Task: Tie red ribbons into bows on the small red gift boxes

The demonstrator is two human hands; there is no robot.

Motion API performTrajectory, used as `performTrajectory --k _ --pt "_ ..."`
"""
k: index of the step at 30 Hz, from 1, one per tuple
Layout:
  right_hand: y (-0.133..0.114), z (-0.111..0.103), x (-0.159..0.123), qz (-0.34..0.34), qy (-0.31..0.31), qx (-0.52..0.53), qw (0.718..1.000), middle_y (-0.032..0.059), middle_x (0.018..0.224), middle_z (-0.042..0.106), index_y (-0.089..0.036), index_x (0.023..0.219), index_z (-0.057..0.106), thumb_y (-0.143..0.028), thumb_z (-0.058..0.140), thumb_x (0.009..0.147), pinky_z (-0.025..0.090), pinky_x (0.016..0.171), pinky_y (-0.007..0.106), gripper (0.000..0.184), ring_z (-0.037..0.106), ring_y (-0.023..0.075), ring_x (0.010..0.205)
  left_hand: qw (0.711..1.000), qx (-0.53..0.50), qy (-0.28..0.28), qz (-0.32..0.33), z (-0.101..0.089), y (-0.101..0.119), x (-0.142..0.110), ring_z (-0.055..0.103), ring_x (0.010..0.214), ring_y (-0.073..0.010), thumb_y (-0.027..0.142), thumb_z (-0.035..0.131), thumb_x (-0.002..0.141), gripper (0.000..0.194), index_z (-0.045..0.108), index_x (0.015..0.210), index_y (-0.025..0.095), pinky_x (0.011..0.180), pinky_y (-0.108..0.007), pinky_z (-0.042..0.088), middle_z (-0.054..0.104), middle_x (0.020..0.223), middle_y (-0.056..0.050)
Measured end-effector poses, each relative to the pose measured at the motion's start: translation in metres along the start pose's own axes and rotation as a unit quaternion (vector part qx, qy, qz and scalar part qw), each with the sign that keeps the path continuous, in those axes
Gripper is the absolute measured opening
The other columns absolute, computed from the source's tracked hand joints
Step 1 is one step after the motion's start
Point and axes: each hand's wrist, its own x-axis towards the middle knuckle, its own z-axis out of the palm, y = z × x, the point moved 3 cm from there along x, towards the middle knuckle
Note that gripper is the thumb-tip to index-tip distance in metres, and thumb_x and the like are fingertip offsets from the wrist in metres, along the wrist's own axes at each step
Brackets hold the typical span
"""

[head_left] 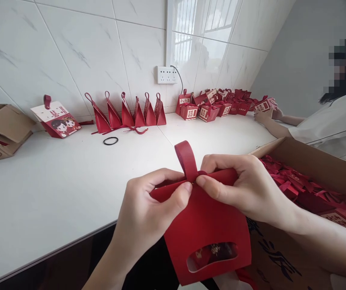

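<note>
Held up in front of me is a red gift box (212, 217) with a cut-out window low on its face, through which wrapped pieces show. A red ribbon loop (186, 159) stands up from its top edge. My left hand (157, 201) pinches the top edge just left of the loop, thumb in front and fingers behind. From the other side my right hand (236, 185) grips the same edge, its thumb and finger pressed together at the base of the loop. The fingertips behind the box are hidden.
Several red triangular boxes (130, 112) line the wall, with a printed box (56, 119) and an open carton (7, 129) to their left. A black ring (110, 140) lies on the white counter (55, 193). At right, a big carton (326, 165) holds red boxes; another person's hand (263, 119) touches one.
</note>
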Motion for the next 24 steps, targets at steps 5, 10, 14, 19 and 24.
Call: performTrajectory --k 5,10,14,19,24 --pt "0.003 0.001 0.003 0.0 0.017 -0.006 1.0 -0.003 0.055 0.054 -0.019 0.065 0.058 -0.03 0.06 0.081 0.031 0.039 0.019 0.019 0.043 0.0077 0.046 0.999 -0.037 -0.027 -0.017 0.002 -0.008 0.006 0.053 0.049 -0.0083 0.026 0.062 0.076 0.015 0.063 0.064 0.018 0.042 -0.015 0.042 0.06 0.056 0.003" --pt "0.006 0.0 0.009 0.012 0.027 -0.031 0.999 -0.0034 0.052 0.052 -0.018 0.065 0.058 -0.029 0.059 0.081 0.031 0.039 0.018 0.02 0.041 0.0073 0.045 0.996 -0.067 -0.043 -0.025 0.005 -0.014 0.011 0.055 0.051 -0.0093 0.029 0.06 0.079 0.015 0.062 0.069 0.019 0.047 -0.018 0.045 0.061 0.06 0.003" --pt "0.004 -0.001 0.011 0.004 0.036 -0.036 0.999 -0.0034 0.053 0.052 -0.018 0.064 0.057 -0.028 0.059 0.08 0.031 0.04 0.018 0.019 0.042 0.0072 0.047 0.999 -0.047 -0.003 0.001 0.005 -0.011 0.012 0.056 0.053 -0.0104 0.031 0.061 0.079 0.014 0.065 0.072 0.019 0.048 -0.018 0.044 0.062 0.062 0.002" --pt "0.007 -0.001 0.013 0.022 0.021 -0.015 0.999 -0.004 0.053 0.051 -0.017 0.065 0.058 -0.028 0.06 0.08 0.031 0.04 0.018 0.019 0.041 0.0069 0.047 0.998 -0.061 -0.014 -0.013 0.006 -0.013 0.013 0.059 0.06 -0.013 0.03 0.063 0.076 0.015 0.066 0.068 0.017 0.052 -0.019 0.046 0.064 0.064 0.0" --pt "0.012 -0.005 0.018 0.04 0.027 0.001 0.999 -0.002 0.058 0.055 -0.016 0.069 0.061 -0.032 0.056 0.082 0.032 0.041 0.018 0.021 0.045 0.0082 0.049 0.978 -0.194 -0.025 -0.069 0.009 -0.024 0.015 0.053 0.055 -0.0123 0.037 0.058 0.077 0.022 0.064 0.074 0.016 0.051 -0.022 0.044 0.059 0.062 -0.001"
